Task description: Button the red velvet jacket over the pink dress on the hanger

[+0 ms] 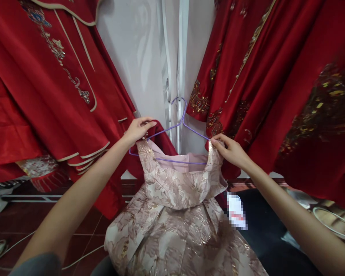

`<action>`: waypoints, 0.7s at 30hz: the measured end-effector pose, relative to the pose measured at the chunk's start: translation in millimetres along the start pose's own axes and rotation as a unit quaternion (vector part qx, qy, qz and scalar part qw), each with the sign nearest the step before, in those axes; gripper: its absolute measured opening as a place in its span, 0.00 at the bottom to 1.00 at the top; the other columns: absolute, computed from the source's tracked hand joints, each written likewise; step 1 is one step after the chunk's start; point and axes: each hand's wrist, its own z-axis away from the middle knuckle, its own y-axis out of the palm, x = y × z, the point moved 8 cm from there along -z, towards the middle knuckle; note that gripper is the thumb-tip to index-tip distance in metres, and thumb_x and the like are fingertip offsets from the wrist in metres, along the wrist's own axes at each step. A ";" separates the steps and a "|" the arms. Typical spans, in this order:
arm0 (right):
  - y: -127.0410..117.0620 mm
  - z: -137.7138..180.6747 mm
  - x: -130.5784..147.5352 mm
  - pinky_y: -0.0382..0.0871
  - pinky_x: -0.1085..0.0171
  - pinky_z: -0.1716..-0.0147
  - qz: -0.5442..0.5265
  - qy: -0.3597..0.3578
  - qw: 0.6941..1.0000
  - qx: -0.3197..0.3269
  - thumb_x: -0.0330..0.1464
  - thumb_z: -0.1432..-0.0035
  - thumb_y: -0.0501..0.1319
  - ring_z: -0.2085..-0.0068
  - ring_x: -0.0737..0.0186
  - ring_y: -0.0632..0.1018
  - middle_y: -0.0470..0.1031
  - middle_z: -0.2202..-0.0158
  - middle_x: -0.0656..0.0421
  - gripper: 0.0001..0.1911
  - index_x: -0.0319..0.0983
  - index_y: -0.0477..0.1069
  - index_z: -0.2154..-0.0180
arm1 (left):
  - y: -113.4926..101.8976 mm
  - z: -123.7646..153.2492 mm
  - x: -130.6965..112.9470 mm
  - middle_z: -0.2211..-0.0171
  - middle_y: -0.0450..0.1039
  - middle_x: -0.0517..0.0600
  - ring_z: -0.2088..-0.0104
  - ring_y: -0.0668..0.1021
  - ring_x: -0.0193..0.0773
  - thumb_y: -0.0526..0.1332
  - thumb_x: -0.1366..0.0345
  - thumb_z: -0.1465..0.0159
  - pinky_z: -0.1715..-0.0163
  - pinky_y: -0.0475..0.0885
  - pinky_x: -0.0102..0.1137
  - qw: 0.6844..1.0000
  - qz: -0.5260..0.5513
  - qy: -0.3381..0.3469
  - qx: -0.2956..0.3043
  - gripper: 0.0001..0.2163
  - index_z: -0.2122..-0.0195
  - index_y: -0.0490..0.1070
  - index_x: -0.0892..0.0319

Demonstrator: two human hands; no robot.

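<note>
A pale pink brocade dress [172,214] with a gold floral pattern hangs in front of me on a thin purple wire hanger [176,126]. My left hand [138,129] is closed on the dress's left shoulder strap and the hanger's left arm. My right hand [228,149] pinches the right shoulder strap at the hanger's other end. The hanger's hook points up toward a white vertical pole [179,76]. A blurred tag [236,211] dangles at the dress's right side.
Red embroidered gowns hang close on the left [46,96] and on the right [290,96], with a white wall [138,50] between them. Below are a dark red tiled floor [31,222], white cables [0,249] and a white rail [31,197].
</note>
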 end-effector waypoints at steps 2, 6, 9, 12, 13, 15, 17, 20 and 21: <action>1.7 -3.7 -1.8 0.66 0.63 0.65 -0.028 -0.003 0.999 0.015 0.47 0.41 0.54 0.67 0.60 0.74 0.75 0.70 0.60 0.17 0.41 0.70 0.67 | 11.7 1.1 -32.4 0.68 0.75 0.49 0.69 0.75 0.35 0.62 0.58 0.42 0.69 0.69 0.29 0.998 0.013 0.055 -0.011 0.12 0.61 0.74 0.59; 8.6 -16.1 -4.7 0.65 0.65 0.70 -0.095 0.012 0.994 0.048 0.51 0.43 0.56 0.71 0.62 0.73 0.74 0.74 0.61 0.21 0.40 0.69 0.73 | 31.9 2.3 -46.3 0.66 0.75 0.49 0.64 0.76 0.36 0.60 0.62 0.40 0.62 0.70 0.30 0.996 -0.025 0.078 0.036 0.08 0.63 0.73 0.60; 24.9 -27.9 1.4 0.69 0.62 0.64 -0.133 0.018 0.984 0.114 0.53 0.43 0.54 0.65 0.59 0.77 0.79 0.66 0.58 0.24 0.40 0.75 0.72 | 42.8 2.0 -37.3 0.64 0.76 0.50 0.60 0.76 0.37 0.59 0.64 0.40 0.56 0.69 0.31 0.992 -0.031 0.092 0.079 0.06 0.65 0.71 0.61; 46.3 -36.6 17.4 0.67 0.56 0.51 -0.155 0.004 0.966 0.209 0.55 0.40 0.47 0.53 0.55 0.76 0.78 0.55 0.56 0.30 0.43 0.79 0.70 | 49.2 1.4 -24.9 0.64 0.76 0.50 0.61 0.76 0.36 0.58 0.66 0.39 0.57 0.68 0.29 0.995 -0.009 0.054 0.078 0.05 0.66 0.71 0.61; 52.8 -38.4 23.1 0.66 0.55 0.49 -0.167 0.003 0.957 0.238 0.56 0.39 0.45 0.50 0.54 0.75 0.78 0.53 0.57 0.32 0.44 0.80 0.69 | 50.9 1.8 -21.0 0.65 0.76 0.49 0.63 0.76 0.35 0.57 0.67 0.39 0.60 0.68 0.28 0.997 0.001 0.029 0.070 0.05 0.66 0.71 0.62; 62.4 -41.2 33.2 0.67 0.54 0.48 -0.201 0.011 0.938 0.281 0.57 0.39 0.41 0.48 0.54 0.74 0.78 0.53 0.56 0.35 0.46 0.81 0.67 | 54.5 4.2 -14.9 0.69 0.76 0.48 0.67 0.75 0.34 0.57 0.67 0.39 0.65 0.68 0.27 0.998 0.028 -0.019 0.054 0.05 0.66 0.70 0.62; 68.3 -43.6 40.6 0.70 0.53 0.51 -0.238 0.029 0.922 0.304 0.58 0.40 0.39 0.50 0.53 0.76 0.79 0.56 0.55 0.37 0.46 0.81 0.66 | 58.1 7.4 -10.4 0.73 0.74 0.47 0.73 0.74 0.33 0.57 0.66 0.38 0.72 0.66 0.26 0.995 0.055 -0.063 0.048 0.05 0.66 0.71 0.61; 73.0 -46.9 44.0 0.72 0.53 0.54 -0.257 0.060 0.913 0.312 0.59 0.40 0.39 0.53 0.53 0.78 0.81 0.61 0.54 0.38 0.45 0.81 0.67 | 61.0 10.1 -4.9 0.77 0.72 0.46 0.79 0.71 0.31 0.58 0.63 0.38 0.79 0.62 0.26 0.990 0.073 -0.109 0.058 0.07 0.65 0.72 0.59; 73.9 -48.1 43.3 0.73 0.53 0.55 -0.262 0.071 0.911 0.309 0.59 0.41 0.41 0.54 0.54 0.78 0.81 0.63 0.54 0.37 0.44 0.81 0.67 | 61.4 9.9 -4.2 0.78 0.72 0.46 0.80 0.71 0.31 0.58 0.62 0.39 0.79 0.61 0.26 0.988 0.072 -0.115 0.068 0.08 0.65 0.73 0.59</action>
